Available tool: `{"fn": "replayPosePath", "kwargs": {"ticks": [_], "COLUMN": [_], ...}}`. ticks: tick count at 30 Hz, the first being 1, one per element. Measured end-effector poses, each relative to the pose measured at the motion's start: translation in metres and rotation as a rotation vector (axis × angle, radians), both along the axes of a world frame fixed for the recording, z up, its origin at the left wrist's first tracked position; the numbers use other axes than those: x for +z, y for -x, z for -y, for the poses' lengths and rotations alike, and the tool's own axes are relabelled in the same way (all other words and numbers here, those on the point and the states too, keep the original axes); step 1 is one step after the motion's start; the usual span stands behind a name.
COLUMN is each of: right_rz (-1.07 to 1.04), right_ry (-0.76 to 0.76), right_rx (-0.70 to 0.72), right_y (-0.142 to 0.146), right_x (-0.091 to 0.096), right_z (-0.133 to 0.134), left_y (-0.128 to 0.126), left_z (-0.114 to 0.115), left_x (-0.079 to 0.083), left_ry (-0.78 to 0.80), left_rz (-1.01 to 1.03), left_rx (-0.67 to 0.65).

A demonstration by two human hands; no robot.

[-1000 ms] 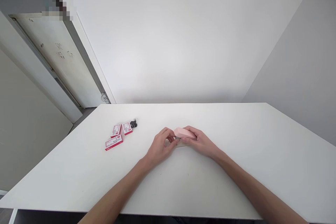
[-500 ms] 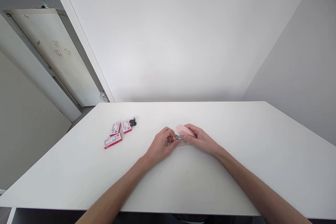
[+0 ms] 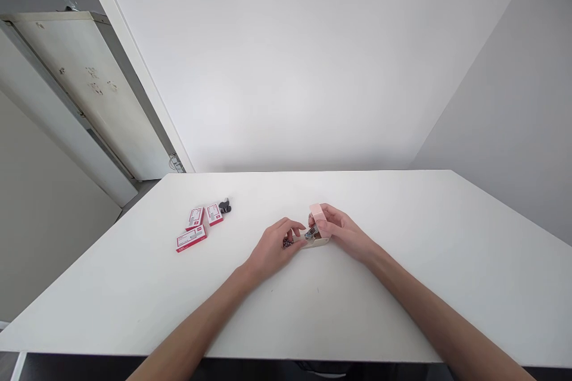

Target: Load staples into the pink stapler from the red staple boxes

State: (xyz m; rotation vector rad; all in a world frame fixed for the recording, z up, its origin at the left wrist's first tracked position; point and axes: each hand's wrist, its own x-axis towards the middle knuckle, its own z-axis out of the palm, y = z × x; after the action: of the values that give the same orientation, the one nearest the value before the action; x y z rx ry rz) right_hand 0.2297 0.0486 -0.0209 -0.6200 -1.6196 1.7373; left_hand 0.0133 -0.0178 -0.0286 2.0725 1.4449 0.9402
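Observation:
A pink stapler (image 3: 316, 214) stands on the white table (image 3: 402, 262) near its middle, its top swung up so the metal staple channel shows. My right hand (image 3: 342, 232) is wrapped round the stapler's right side and holds the lid raised. My left hand (image 3: 274, 248) rests on the table just left of it, fingertips pinched at the front of the metal channel; what is between them is too small to make out.
Three small red-and-white staple boxes (image 3: 196, 226) lie to the left on the table, with a black binder clip (image 3: 224, 207) behind them. A wall runs along the table's far edge; a door stands at the left.
The stapler's pink top, flat a second ago, has been swung upward by my right hand, exposing the metal channel. My left fingers stayed at its front end.

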Motion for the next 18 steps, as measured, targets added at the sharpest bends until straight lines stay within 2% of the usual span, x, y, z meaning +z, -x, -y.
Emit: {"fn": "replayPosePath", "kwargs": {"ticks": [5, 13, 18], "right_rz": [-0.047, -0.214, -0.247], "right_ry": [0.024, 0.102, 0.155], "right_rx": [-0.063, -0.260, -0.427], "right_y": [-0.001, -0.001, -0.003], "right_x": [-0.004, -0.009, -0.014], "right_z": [-0.003, -0.012, -0.020], "left_y": [0.000, 0.000, 0.001], "left_z": [0.001, 0.000, -0.002], "left_x": [0.002, 0.002, 0.002], "left_ry": [-0.014, 0.007, -0.063], "left_rz": [-0.003, -0.048, -0.104], "left_rx": [-0.009, -0.015, 0.016]}}
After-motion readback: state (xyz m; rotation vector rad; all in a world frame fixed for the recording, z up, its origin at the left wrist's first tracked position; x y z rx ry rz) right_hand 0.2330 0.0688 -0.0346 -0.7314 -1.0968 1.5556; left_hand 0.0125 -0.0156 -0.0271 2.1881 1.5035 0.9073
